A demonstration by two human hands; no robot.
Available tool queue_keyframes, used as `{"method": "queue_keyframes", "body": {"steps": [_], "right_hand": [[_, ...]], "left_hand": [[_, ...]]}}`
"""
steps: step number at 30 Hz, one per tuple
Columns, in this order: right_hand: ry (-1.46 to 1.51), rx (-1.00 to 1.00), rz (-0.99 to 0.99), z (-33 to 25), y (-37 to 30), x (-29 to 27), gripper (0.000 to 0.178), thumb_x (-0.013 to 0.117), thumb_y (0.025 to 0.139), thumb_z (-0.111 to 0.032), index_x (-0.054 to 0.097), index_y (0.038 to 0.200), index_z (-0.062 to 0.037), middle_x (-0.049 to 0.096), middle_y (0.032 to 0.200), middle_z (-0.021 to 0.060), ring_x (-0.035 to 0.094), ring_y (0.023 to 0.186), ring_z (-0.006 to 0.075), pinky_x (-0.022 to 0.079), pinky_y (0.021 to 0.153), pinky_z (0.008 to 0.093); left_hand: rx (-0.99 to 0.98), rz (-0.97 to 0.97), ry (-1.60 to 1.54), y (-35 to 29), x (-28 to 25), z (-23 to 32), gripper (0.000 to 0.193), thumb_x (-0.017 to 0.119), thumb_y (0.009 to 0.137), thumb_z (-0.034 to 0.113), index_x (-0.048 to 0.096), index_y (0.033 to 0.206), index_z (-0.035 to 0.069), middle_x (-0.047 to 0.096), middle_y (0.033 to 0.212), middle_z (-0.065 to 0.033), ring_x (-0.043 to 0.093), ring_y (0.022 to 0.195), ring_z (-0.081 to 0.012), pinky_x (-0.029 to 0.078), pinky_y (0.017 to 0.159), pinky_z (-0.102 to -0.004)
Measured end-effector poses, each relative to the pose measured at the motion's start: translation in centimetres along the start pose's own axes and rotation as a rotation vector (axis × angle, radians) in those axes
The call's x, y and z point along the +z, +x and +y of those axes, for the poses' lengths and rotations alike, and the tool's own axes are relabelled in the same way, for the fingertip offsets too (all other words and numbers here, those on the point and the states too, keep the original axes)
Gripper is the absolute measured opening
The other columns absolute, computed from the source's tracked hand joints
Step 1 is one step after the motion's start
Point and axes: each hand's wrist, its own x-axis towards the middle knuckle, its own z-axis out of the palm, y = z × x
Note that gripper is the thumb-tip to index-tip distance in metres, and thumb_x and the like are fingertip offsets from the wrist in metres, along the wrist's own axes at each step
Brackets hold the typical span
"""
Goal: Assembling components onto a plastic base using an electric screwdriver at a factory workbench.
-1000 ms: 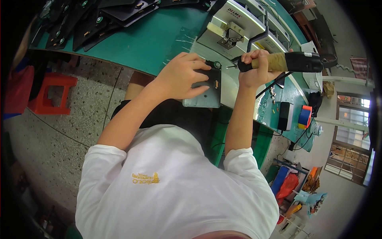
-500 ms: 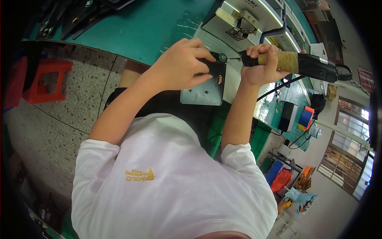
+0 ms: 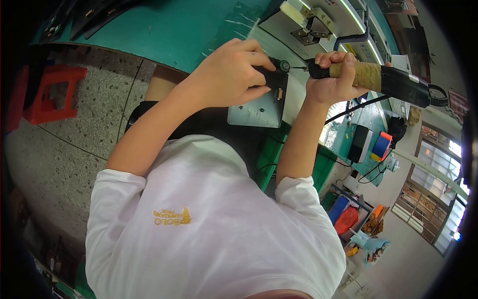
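Left hand: left hand (image 3: 230, 74) lies palm-down on the small black part (image 3: 273, 79) at the top of the grey plate, fingers curled loosely over it and pressing it down; not closed into a fist
Right hand: right hand (image 3: 332, 78) wrapped tight around the grip of the electric screwdriver (image 3: 378, 78), fist closed, thumb on top
Screwdriver: held nearly level, black body with a tan wrapped band at the grip; thin bit (image 3: 298, 68) points toward the left hand, and its tip sits at a small round fitting (image 3: 284, 65) at the upper right corner of the black part
Cable: black cable (image 3: 358, 105) hangs from the tool's underside and runs down past the right wrist
Work piece: grey plate (image 3: 259, 109), flat, rests at the near edge of the green workbench (image 3: 169, 30), partly overhanging toward the person's lap; black part lies on its far end, under the left fingers
Contact: whether the bit is seated in a screw head cannot be told, too small
Behind the work: pale fixture with metal blocks (image 3: 306, 25) on the bench, just beyond the two hands
Right of bench: roll of tape, orange and blue (image 3: 382, 145), beside a black box (image 3: 358, 143) on a lower green surface
Left of frame: red plastic stool (image 3: 47, 94) on a speckled floor, well apart from the work
Person: white short-sleeved shirt (image 3: 209, 224) fills the lower frame; both forearms reach up to the bench
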Motion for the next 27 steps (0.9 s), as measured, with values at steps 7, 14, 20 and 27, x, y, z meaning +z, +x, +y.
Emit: {"method": "queue_keyframes", "body": {"steps": [7,14,20,27], "right_hand": [[-0.019,0.004,-0.053,0.8,-0.5,-0.6,0.095,0.062,0.089,0.007,0.006,0.16,-0.0229,0.06,0.074,0.0123,0.054,0.049,0.019,0.05,0.045,0.0345],[-0.087,-0.044,-0.123,1.1,-1.3,0.1,0.101,0.064,0.087,0.011,0.002,0.159,-0.0229,0.063,0.08,0.0141,0.056,0.051,0.0185,0.05,0.046,0.0334],[-0.303,-0.127,-0.133,1.1,-1.3,0.9,0.038,0.061,0.087,0.007,0.041,0.118,-0.0041,0.06,0.073,0.013,0.056,0.051,0.0206,0.051,0.05,0.0367],[-0.016,-0.224,0.095,-0.3,3.9,1.2,0.06,0.067,0.083,0.009,0.029,0.127,-0.0066,0.063,0.079,0.0152,0.059,0.049,0.0209,0.053,0.048,0.0344]], "left_hand": [[0.012,-0.009,0.021,-0.3,0.2,0.0,0.01,0.082,0.071,0.018,0.077,0.074,0.009,0.072,0.106,0.0022,0.063,0.102,-0.0205,0.051,0.088,-0.038],[0.025,0.001,0.041,-0.1,0.3,0.0,0.01,0.082,0.07,0.018,0.077,0.074,0.01,0.072,0.106,0.003,0.063,0.103,-0.0204,0.051,0.088,-0.0394],[0.029,-0.005,0.047,-0.2,0.0,-0.1,0.01,0.082,0.071,0.018,0.077,0.076,0.01,0.072,0.106,0.0026,0.063,0.103,-0.0205,0.051,0.089,-0.0394],[0.026,-0.035,0.045,-0.3,0.1,0.0,0.01,0.081,0.074,0.019,0.078,0.075,0.01,0.073,0.108,0.0019,0.063,0.104,-0.0198,0.05,0.09,-0.0383]]}}
